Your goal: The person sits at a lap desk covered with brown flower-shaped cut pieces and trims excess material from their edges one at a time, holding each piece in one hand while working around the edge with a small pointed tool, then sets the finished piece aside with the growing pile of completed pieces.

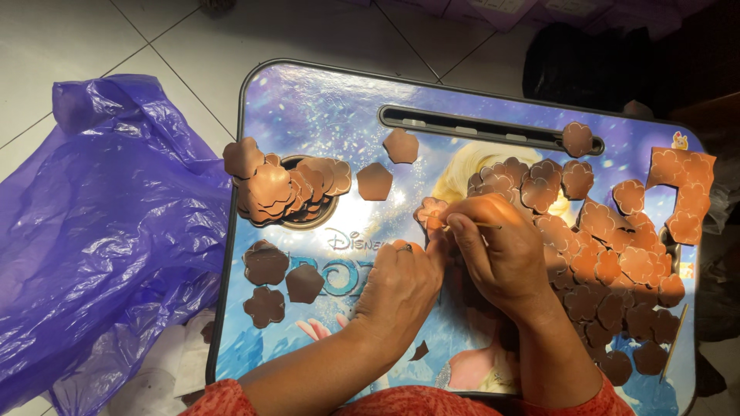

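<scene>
Item: thin orange-brown flower-shaped cut-out point(432, 209), pinched at its edge between my left hand point(401, 285) fingertips, my right hand point(501, 254) fingers clamped on a slim wooden stick point(474, 225) just above it; probably light, floppy, crease-prone, best held by the rim.

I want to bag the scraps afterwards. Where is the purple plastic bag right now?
In the head view the purple plastic bag lies crumpled on the tiled floor, on the person's left, right beside the left edge of the small blue table.
</scene>
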Demonstrator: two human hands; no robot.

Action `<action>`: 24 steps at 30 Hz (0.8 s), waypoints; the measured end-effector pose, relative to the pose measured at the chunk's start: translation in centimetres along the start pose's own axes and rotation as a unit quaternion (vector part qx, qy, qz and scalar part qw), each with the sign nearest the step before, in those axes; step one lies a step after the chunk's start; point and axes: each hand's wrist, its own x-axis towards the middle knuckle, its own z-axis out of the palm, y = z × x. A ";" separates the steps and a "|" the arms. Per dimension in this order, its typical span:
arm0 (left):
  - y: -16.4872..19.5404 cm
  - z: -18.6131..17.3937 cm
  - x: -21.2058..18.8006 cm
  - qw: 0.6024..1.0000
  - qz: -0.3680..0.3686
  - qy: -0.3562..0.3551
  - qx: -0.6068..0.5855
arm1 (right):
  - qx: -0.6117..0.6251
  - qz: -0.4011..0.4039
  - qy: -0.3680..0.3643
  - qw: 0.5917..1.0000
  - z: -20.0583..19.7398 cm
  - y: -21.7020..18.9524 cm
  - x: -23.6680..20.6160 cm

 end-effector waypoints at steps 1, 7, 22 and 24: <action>0.0 0.0 0.1 1.000 -0.007 0.008 0.007 | -0.006 -0.018 -0.004 1.000 0.1 0.1 0.1; 0.3 -0.3 0.4 1.000 -0.015 -0.002 0.025 | -0.027 -0.071 -0.021 0.997 0.3 0.2 0.1; 0.3 0.1 0.1 1.000 0.003 -0.007 0.014 | -0.022 -0.072 -0.033 0.997 0.0 0.1 0.3; 0.4 0.1 0.2 0.998 -0.020 0.032 0.044 | -0.022 -0.074 -0.031 0.997 0.0 0.2 0.3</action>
